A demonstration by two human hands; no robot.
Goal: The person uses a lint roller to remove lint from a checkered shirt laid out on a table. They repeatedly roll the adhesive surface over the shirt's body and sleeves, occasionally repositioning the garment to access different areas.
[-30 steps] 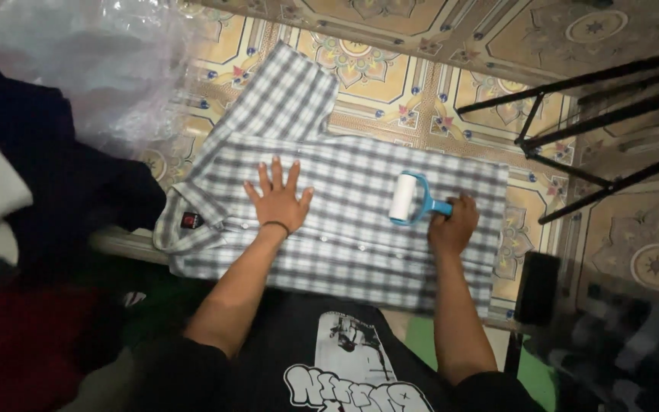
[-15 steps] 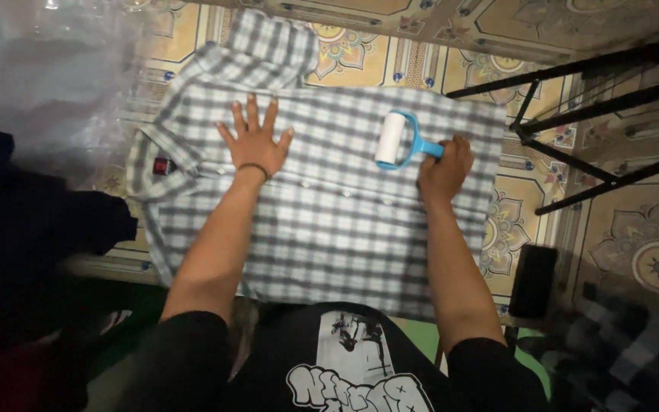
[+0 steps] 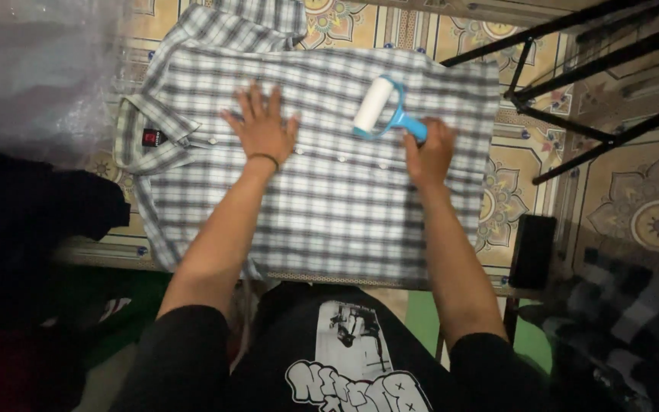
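Lying flat, grey-checked shirt (image 3: 322, 183) (buttoned)

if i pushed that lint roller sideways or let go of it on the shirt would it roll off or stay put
The lint roller would probably roll along its white drum, less readily sideways, since the blue handle drags. It looks light, mostly plastic, so the right hand likely needs little force. The plaid shirt under it is soft and may bunch when pushed; the left hand lies flat on it.
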